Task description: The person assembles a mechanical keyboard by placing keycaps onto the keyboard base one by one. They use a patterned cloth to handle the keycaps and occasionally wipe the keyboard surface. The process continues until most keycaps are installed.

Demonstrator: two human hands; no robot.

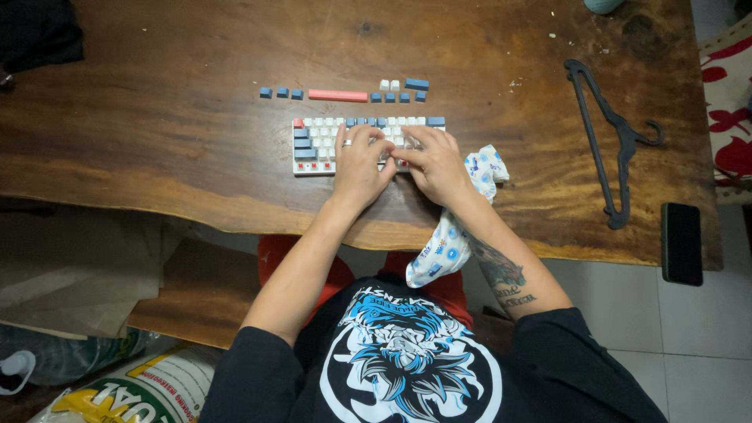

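A small keyboard (313,141) with white and blue keycaps lies on the wooden table (180,133). Both hands rest on its right half. My left hand (359,166) has its fingers curled down over the keys near the middle. My right hand (439,164) presses fingertips onto the keys beside it; whether either pinches a keycap I cannot tell. Behind the keyboard lie loose keycaps in a row: small blue ones (281,92), a long salmon-pink bar (338,95), and white and blue ones (403,86). A white patterned cloth (442,247) lies under my right wrist and hangs over the table edge.
A black clothes hanger (607,133) lies on the right of the table. A dark phone (681,243) sits at the right front corner. Dark fabric (35,31) is at the far left corner. Below the table are cardboard (70,274) and a printed sack (141,388).
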